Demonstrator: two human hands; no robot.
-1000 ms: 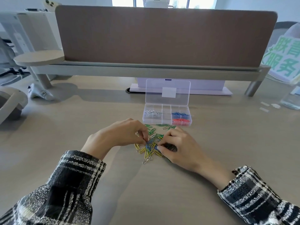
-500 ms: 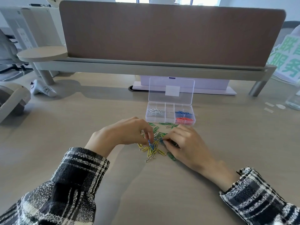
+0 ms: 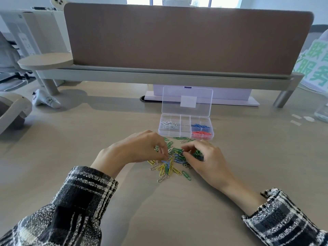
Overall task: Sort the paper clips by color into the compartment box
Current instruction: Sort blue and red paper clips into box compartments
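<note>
A pile of green, yellow, blue and silver paper clips [image 3: 169, 167] lies on the desk in front of the clear compartment box [image 3: 185, 136], whose lid [image 3: 186, 102] stands open. In the box, silver clips [image 3: 169, 124] fill the left compartment, blue clips [image 3: 200, 125] the back right and red clips [image 3: 201, 133] the front right. My left hand [image 3: 140, 150] rests on the pile's left side with curled fingers, pinching silver clips. My right hand [image 3: 205, 157] is on the pile's right side, thumb and forefinger pinching a clip whose colour I cannot tell.
A brown divider panel [image 3: 186, 38] on a raised shelf [image 3: 159, 77] closes the back of the desk. A white controller [image 3: 44, 101] and a white device [image 3: 12, 110] lie at the left. Paper scraps [image 3: 298, 119] are at the right.
My right hand has moved from the pile's near side toward its far side, uncovering a single green clip. My left hand stays at the pile's left.
</note>
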